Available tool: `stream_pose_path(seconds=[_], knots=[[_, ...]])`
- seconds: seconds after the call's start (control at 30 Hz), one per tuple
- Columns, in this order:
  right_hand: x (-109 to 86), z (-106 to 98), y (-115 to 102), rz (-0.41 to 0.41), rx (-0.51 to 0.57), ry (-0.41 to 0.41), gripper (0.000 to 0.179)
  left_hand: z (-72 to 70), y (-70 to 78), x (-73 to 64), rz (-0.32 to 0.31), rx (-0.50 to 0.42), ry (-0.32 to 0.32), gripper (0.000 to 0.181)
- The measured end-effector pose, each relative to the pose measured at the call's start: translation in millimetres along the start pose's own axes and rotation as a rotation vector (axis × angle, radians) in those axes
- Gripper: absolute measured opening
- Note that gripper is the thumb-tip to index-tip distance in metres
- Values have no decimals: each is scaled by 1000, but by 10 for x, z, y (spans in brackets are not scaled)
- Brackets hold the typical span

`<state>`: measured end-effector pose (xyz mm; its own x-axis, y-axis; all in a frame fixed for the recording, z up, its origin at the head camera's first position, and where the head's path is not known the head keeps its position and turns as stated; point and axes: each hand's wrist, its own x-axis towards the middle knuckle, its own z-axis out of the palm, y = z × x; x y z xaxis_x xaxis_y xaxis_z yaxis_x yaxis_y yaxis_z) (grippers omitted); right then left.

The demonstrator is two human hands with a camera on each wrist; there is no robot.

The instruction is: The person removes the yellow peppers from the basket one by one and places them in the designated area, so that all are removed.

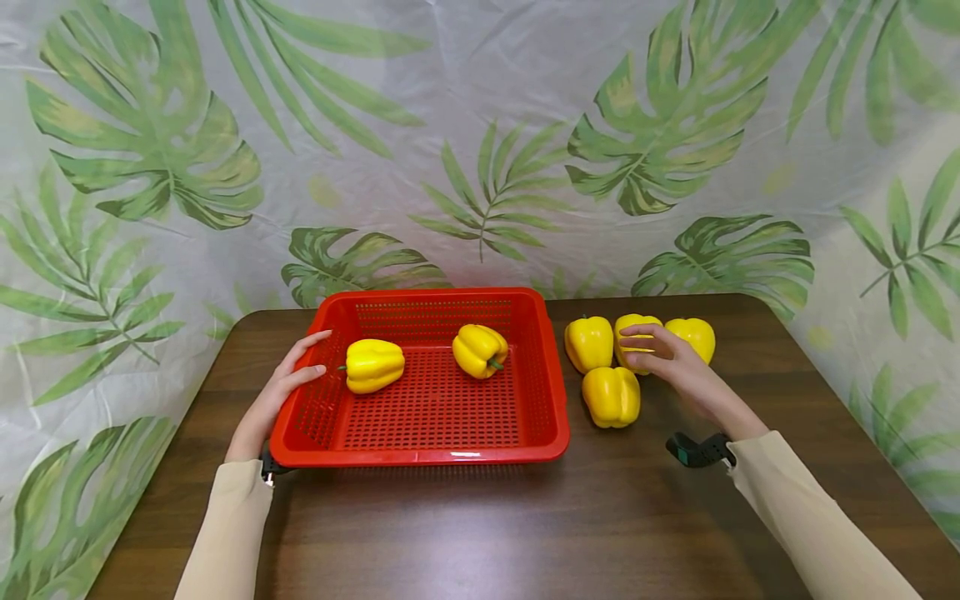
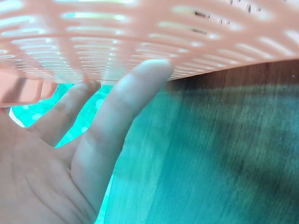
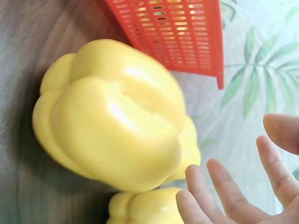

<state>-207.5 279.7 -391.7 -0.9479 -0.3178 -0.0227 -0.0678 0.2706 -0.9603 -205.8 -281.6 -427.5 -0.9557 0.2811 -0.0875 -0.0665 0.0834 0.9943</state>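
A red plastic basket [image 1: 450, 457] with perforated walls stands on the table. My left hand [image 1: 273, 396] grips its left rim, with two digits reaching over it. In the left wrist view, other fingers [image 2: 105, 123] lie against the outside of the wall. Two yellow bell peppers lie inside: one at left [image 1: 375, 367], one at right [image 1: 480, 351]. My right hand [image 1: 686, 375] hovers, fingers spread and loosely bent, over a group of yellow bell peppers right of the basket. The right wrist view shows its fingers apart from the nearest pepper [image 3: 112, 116].
The group has a front pepper [image 1: 611, 397], a back-left one [image 1: 588, 343], a middle one [image 1: 636, 321] partly behind my fingers, and a right one [image 1: 697, 335]. A leaf-patterned cloth [image 1: 495, 100] hangs behind the dark wooden table [image 1: 465, 542].
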Motion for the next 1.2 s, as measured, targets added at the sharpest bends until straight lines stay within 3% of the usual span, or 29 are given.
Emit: stream_pose_path(seconds=[0.5,0.97,1.2], knots=[[156,240,-246,-22,31,-43,49,0,-1,-3,-1,-3,-3,56],[330,465,-374,-15,37,-91,45,12,9,1,-7,0,1,56],[422,572,-454,-51,53,-112,42,7,6,-3,-6,-3,2,56]])
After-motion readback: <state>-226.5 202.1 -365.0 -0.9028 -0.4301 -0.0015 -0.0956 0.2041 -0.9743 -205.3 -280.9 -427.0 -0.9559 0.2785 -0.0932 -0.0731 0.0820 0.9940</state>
